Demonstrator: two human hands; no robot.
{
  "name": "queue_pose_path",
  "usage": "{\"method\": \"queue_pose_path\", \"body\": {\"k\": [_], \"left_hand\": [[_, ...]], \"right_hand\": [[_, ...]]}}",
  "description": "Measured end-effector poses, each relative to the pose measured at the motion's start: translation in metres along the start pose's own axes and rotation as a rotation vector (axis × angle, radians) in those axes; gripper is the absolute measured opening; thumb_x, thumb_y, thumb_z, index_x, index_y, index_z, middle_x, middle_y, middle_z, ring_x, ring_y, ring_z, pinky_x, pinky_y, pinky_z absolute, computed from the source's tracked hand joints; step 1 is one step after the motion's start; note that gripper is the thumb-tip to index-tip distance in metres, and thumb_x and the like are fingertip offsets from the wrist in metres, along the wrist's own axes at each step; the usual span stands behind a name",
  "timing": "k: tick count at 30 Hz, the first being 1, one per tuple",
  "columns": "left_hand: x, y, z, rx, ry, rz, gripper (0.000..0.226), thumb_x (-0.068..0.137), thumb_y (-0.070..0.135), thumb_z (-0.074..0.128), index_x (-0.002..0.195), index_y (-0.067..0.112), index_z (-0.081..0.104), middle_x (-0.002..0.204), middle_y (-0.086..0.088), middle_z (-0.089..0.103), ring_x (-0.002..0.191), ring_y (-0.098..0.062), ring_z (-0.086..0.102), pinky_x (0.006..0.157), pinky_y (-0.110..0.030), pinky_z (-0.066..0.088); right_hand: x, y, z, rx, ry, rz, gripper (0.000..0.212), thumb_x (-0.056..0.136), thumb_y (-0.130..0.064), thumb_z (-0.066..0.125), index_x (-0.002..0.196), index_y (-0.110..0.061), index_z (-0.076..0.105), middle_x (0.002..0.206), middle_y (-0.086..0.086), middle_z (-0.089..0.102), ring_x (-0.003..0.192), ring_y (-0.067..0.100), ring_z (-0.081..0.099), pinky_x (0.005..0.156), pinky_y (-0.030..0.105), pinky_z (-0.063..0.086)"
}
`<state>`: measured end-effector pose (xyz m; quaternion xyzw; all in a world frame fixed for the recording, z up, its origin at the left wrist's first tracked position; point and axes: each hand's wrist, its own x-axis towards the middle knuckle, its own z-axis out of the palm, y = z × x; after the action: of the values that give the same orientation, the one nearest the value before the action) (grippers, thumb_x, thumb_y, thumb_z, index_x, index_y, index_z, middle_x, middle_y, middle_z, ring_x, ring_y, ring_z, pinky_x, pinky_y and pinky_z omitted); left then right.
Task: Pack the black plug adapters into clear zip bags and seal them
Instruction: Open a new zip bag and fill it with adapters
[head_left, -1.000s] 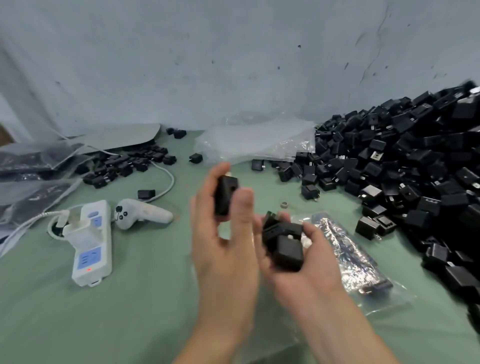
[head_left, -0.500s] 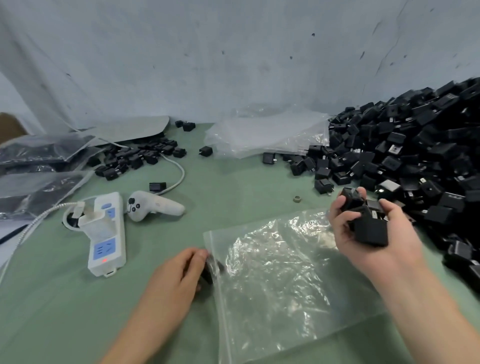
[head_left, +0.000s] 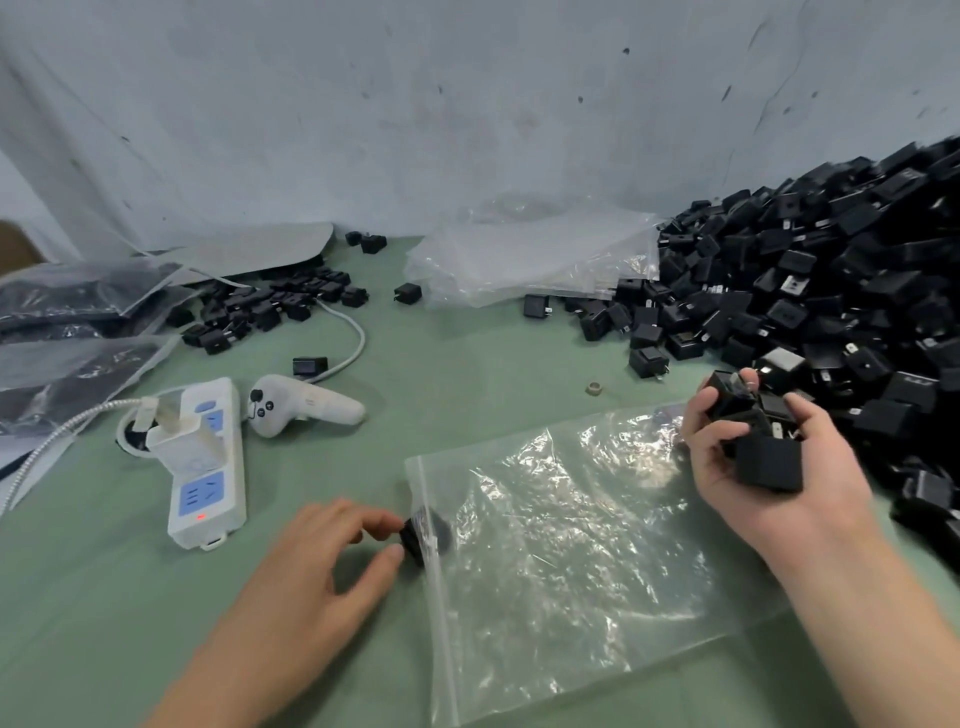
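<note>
Adapter bunch (head_left: 768, 461) gripped in R hand (head_left: 826, 470); L hand (head_left: 322, 566) pinches one adapter (head_left: 422, 535) at zip bag (head_left: 582, 561) mouth.

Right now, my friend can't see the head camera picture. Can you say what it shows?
A left hand pinches one adapter at the mouth of a clear bag lying on a green table. The right hand grips a handful more beside a big pile.
</note>
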<state>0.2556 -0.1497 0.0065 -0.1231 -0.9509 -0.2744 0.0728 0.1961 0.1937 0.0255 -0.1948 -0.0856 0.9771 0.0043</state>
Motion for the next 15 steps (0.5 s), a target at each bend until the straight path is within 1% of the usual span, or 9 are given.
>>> {"method": "queue_pose_path", "body": {"k": [1,3,4,6,8,10,13,15], "left_hand": [[-0.001,0.001,0.000,0.017,-0.028,0.018,0.025,0.087,0.059,0.051,0.100,0.041,0.064,0.101,0.027,0.059,0.102,0.003,0.052,0.088,-0.010,0.036],[-0.001,0.005,0.004,0.082,-0.061,0.066,0.039,0.087,0.057,0.045,0.111,0.036,0.067,0.105,0.026,0.060,0.102,0.000,0.053,0.091,-0.021,0.038],[0.000,0.009,0.008,0.128,-0.080,0.096,0.043,0.089,0.054,0.043,0.118,0.032,0.067,0.110,0.023,0.060,0.104,-0.005,0.054,0.091,-0.027,0.038],[0.003,0.018,0.015,0.205,-0.121,0.154,0.046,0.093,0.049,0.041,0.127,0.030,0.065,0.121,0.013,0.061,0.108,-0.013,0.056,0.091,-0.033,0.037],[0.005,0.021,0.018,0.215,-0.129,0.199,0.043,0.094,0.046,0.043,0.129,0.031,0.064,0.126,0.010,0.061,0.111,-0.015,0.057,0.091,-0.034,0.037],[0.005,0.019,0.016,0.161,-0.095,0.231,0.038,0.094,0.042,0.046,0.125,0.031,0.067,0.125,0.012,0.061,0.111,-0.014,0.058,0.092,-0.032,0.039],[0.008,0.016,0.010,0.092,-0.070,0.271,0.031,0.094,0.038,0.049,0.119,0.034,0.068,0.125,0.016,0.059,0.114,-0.008,0.056,0.095,-0.027,0.041],[0.012,0.017,0.011,0.132,-0.088,0.308,0.029,0.094,0.038,0.049,0.115,0.039,0.069,0.126,0.017,0.059,0.116,-0.005,0.054,0.097,-0.024,0.039]], "right_hand": [[0.001,0.000,0.000,0.000,0.004,0.006,0.031,0.094,-0.036,0.055,0.092,-0.014,0.077,0.100,0.010,0.070,0.080,0.021,0.068,0.047,0.021,0.048],[0.002,0.000,0.000,0.004,0.005,0.013,0.031,0.094,-0.036,0.054,0.092,-0.014,0.077,0.101,0.009,0.070,0.080,0.021,0.068,0.047,0.021,0.048],[0.002,0.000,-0.001,0.009,0.003,0.017,0.031,0.094,-0.036,0.054,0.092,-0.015,0.076,0.101,0.008,0.070,0.080,0.021,0.068,0.047,0.021,0.048],[0.003,0.000,0.000,0.022,-0.004,0.018,0.030,0.094,-0.036,0.054,0.092,-0.015,0.076,0.102,0.007,0.070,0.082,0.020,0.068,0.047,0.021,0.048],[0.004,-0.001,0.000,0.032,-0.004,0.010,0.030,0.094,-0.035,0.055,0.092,-0.015,0.076,0.103,0.007,0.070,0.082,0.020,0.068,0.047,0.021,0.048],[0.004,-0.002,0.000,0.036,-0.003,0.013,0.030,0.093,-0.035,0.055,0.092,-0.014,0.077,0.103,0.007,0.070,0.081,0.020,0.068,0.047,0.021,0.048],[0.004,-0.004,0.001,0.048,-0.015,0.017,0.028,0.093,-0.034,0.055,0.092,-0.015,0.075,0.103,0.006,0.069,0.080,0.020,0.068,0.046,0.021,0.048],[0.005,-0.007,0.001,0.049,-0.017,0.007,0.028,0.093,-0.034,0.055,0.093,-0.014,0.075,0.102,0.007,0.069,0.080,0.021,0.068,0.046,0.021,0.048]]}}
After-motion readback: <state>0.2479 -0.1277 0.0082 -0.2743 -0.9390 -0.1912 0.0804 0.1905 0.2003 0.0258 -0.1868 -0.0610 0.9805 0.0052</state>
